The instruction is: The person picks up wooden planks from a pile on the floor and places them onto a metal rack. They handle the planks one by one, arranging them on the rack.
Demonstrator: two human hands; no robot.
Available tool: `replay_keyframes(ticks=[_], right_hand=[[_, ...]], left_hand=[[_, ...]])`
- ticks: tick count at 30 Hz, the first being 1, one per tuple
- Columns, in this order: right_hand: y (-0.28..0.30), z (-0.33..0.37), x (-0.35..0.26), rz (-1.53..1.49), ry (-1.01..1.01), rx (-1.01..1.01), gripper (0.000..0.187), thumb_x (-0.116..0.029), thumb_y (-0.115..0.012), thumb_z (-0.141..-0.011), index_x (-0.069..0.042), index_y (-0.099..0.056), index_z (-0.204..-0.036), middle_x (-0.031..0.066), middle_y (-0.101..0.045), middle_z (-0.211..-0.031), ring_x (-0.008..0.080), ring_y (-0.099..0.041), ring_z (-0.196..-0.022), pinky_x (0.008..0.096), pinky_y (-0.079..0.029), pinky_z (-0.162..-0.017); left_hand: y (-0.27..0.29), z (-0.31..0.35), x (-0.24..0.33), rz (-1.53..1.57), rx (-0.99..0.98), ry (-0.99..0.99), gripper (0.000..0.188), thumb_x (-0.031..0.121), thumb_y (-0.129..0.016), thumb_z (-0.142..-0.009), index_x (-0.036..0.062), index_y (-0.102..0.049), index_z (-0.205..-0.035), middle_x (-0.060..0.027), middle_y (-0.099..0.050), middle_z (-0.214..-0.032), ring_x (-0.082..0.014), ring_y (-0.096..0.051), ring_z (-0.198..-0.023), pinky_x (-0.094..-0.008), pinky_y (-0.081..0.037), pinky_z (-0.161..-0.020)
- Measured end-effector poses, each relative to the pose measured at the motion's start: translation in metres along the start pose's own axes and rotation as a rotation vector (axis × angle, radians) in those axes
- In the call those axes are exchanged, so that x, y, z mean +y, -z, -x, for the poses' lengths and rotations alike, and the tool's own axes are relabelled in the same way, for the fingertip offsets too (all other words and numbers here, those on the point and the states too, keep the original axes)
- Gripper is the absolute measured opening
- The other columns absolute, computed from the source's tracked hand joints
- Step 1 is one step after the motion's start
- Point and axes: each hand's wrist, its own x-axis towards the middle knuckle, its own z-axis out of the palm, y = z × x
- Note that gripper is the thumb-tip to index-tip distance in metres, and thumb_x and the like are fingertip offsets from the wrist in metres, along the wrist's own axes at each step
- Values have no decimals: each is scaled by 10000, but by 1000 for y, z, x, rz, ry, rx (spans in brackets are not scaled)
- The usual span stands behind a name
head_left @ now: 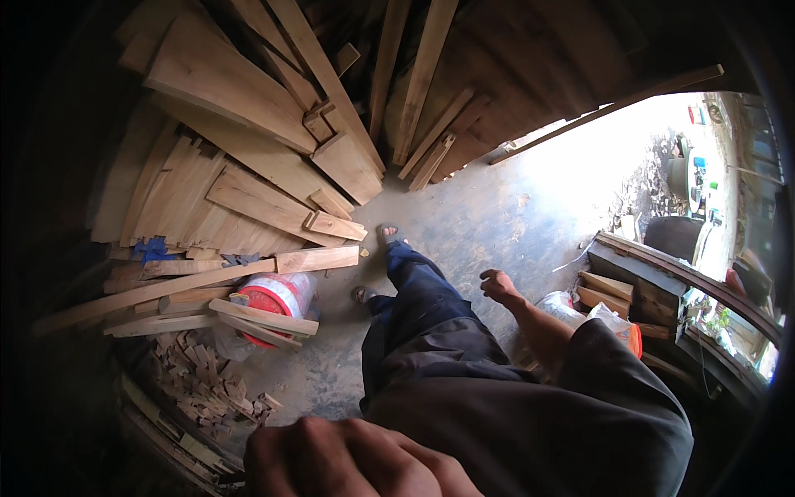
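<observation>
My left hand (pixel 348 460) looms large at the lower edge, close to the camera, knuckles up and fingers curled under. Whatever it might hold is hidden behind the knuckles. Out to the right of my body hangs my right hand (pixel 500 286), fingers loosely bent and a little apart, with nothing seen in it. It is over the concrete floor (pixel 464 215), nearest to a whitish sack (pixel 561 306). Further left, a red and white bucket (pixel 281 296) stands with light wooden strips (pixel 263 316) lying across it.
Planks (pixel 232 79) and boards lean in a stack at the far left, with more boards (pixel 426 79) upright ahead. Wood scraps (pixel 195 377) lie heaped at the lower left. Wooden blocks (pixel 606 286) sit by a frame on the right, near a bright doorway (pixel 638 141).
</observation>
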Motion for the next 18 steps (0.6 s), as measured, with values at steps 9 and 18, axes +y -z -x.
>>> replay_keyframes(ticks=[9, 18], right_hand=[[-7, -2, 13, 49, -11, -19, 476, -141, -598, -769, -17, -674, -1222, 160, -733, -772, 225, -732, -734, 348, -574, -704], [-27, -7, -58, 12, 171, -110, 441, -139, -625, -776, -1, -680, -1192, 194, -744, -875, 231, -746, -750, 355, -581, -704]], left_hand=[[-22, 7, -17, 257, 177, -4, 326, 225, -654, -965, 74, -586, -684, -78, -581, -742, -259, -540, -712, -484, -500, -674], [-17, 35, -65, 44, -11, -314, 200, 211, -636, -943, 77, -611, -797, -57, -578, -788, -219, -534, -748, -384, -471, -651]])
